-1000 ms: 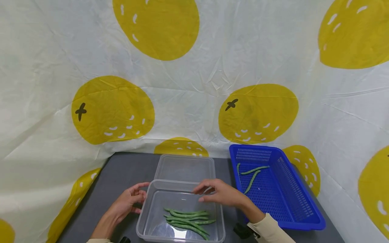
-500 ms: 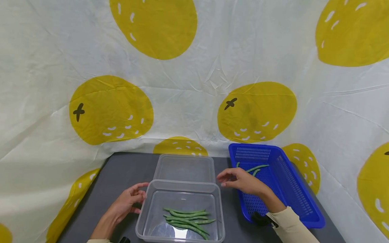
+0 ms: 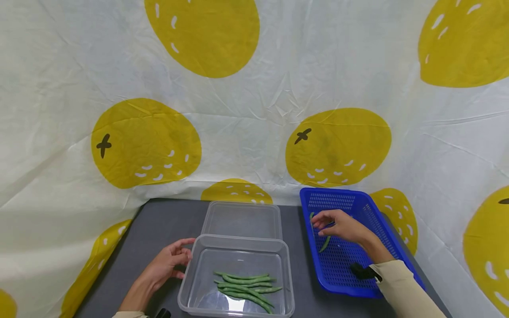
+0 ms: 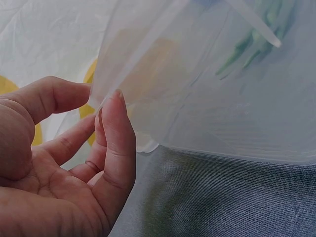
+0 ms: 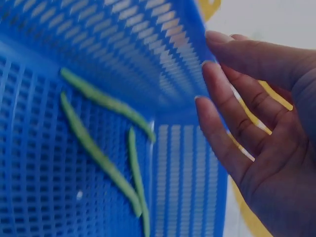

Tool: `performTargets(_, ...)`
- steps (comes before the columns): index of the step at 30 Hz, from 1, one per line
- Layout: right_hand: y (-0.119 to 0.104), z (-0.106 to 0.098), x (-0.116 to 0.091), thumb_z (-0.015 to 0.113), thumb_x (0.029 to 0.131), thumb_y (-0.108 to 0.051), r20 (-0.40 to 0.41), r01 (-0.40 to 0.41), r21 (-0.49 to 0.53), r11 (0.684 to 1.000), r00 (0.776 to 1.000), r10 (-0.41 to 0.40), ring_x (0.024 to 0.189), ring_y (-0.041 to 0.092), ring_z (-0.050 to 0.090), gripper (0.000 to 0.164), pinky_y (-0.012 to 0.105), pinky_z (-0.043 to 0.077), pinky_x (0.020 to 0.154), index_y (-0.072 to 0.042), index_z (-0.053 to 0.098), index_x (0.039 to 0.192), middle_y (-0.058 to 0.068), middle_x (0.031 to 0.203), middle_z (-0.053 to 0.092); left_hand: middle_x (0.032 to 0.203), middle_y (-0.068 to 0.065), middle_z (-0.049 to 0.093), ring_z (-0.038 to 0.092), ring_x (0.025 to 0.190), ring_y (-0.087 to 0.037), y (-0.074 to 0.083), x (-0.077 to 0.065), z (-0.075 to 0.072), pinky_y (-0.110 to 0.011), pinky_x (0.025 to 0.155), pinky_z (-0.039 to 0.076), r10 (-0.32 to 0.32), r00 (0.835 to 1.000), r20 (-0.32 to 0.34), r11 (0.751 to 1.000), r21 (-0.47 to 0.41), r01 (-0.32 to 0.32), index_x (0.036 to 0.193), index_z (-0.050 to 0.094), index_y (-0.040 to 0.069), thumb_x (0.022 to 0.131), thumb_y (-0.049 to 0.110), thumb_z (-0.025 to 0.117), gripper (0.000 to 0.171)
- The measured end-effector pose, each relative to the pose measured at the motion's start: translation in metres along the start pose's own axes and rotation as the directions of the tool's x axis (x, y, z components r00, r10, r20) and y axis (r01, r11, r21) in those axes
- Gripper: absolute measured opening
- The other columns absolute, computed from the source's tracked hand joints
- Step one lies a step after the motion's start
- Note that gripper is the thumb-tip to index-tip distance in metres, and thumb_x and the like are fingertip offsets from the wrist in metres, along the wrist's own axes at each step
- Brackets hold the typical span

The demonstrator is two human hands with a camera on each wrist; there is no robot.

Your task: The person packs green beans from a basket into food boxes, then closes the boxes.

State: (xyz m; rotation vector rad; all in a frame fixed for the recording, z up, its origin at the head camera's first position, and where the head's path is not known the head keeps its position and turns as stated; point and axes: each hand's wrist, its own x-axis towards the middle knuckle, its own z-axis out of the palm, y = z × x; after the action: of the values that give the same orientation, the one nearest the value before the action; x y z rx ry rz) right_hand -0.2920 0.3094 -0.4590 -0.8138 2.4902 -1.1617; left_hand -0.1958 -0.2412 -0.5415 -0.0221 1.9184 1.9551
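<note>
My left hand [image 3: 165,263] stays at the left side of a clear plastic container [image 3: 210,263], fingertips touching its wall in the left wrist view. Inside the container lies a loose bundle of several green beans [image 3: 244,287]. To the right, my right hand [image 3: 343,227] hovers over a blue perforated basket [image 3: 334,271], its fingers loosely bent and holding nothing. Three green beans [image 5: 101,153] lie on the basket floor in the right wrist view; in the head view the hand partly covers them.
Behind the container a clear plastic lid [image 3: 240,218] lies on the dark grey table [image 3: 171,221]. A hanging sheet [image 3: 246,150] with yellow fruit prints rises at the back and sides. The basket's raised walls surround its beans.
My right hand has moved from above the container to the right, passing over the table gap, and is now over the blue basket. The left hand and the container stay put.
</note>
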Motion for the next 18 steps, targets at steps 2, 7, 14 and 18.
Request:
performTargets(2, 0.009, -0.004, 0.000, 0.075, 0.090, -0.004, 0.001, 0.008, -0.015, 1.000, 1.000, -0.008, 0.101, 0.026, 0.066, 0.032, 0.028, 0.057, 0.085, -0.002, 0.068, 0.120, 0.013, 0.111, 0.071, 0.098, -0.001, 0.061, 0.058, 0.087, -0.019, 0.000, 0.000, 0.000, -0.034, 0.058, 0.056, 0.001, 1.000, -0.001, 1.000, -0.002, -0.001, 0.155, 0.034, 0.002, 0.097, 0.012, 0.062, 0.064)
performTargets(7, 0.033, -0.012, -0.001, 0.073, 0.089, 0.000, 0.019, 0.035, -0.041, 0.999, 0.999, -0.034, 0.104, 0.022, 0.066, 0.032, 0.031, 0.057, 0.085, -0.001, 0.068, 0.120, 0.016, 0.114, 0.071, 0.097, 0.000, 0.061, 0.059, 0.087, -0.019, -0.001, 0.000, 0.000, -0.034, 0.058, 0.055, 0.011, 1.000, 0.002, 1.000, -0.001, -0.011, 0.154, 0.034, 0.002, 0.097, 0.010, 0.062, 0.065)
performTargets(14, 0.054, -0.018, -0.001, 0.069, 0.089, 0.008, 0.034, 0.017, -0.051, 0.999, 0.999, -0.015, 0.108, 0.033, 0.066, 0.032, 0.032, 0.058, 0.083, 0.009, 0.066, 0.120, 0.029, 0.117, 0.067, 0.097, 0.000, 0.061, 0.059, 0.087, -0.019, -0.003, 0.000, -0.001, -0.033, 0.059, 0.055, 0.015, 1.000, 0.003, 1.000, 0.008, -0.015, 0.154, 0.035, 0.002, 0.096, 0.011, 0.063, 0.064)
performTargets(18, 0.066, -0.020, -0.001, 0.068, 0.089, 0.010, 0.042, -0.010, -0.049, 0.999, 0.999, 0.012, 0.110, 0.046, 0.063, 0.032, 0.036, 0.058, 0.085, 0.010, 0.066, 0.120, 0.029, 0.118, 0.067, 0.097, 0.000, 0.061, 0.060, 0.087, -0.019, -0.003, 0.000, 0.000, -0.033, 0.059, 0.056, -0.002, 1.000, -0.009, 1.000, 0.011, 0.003, 0.154, 0.037, 0.003, 0.096, 0.011, 0.063, 0.064)
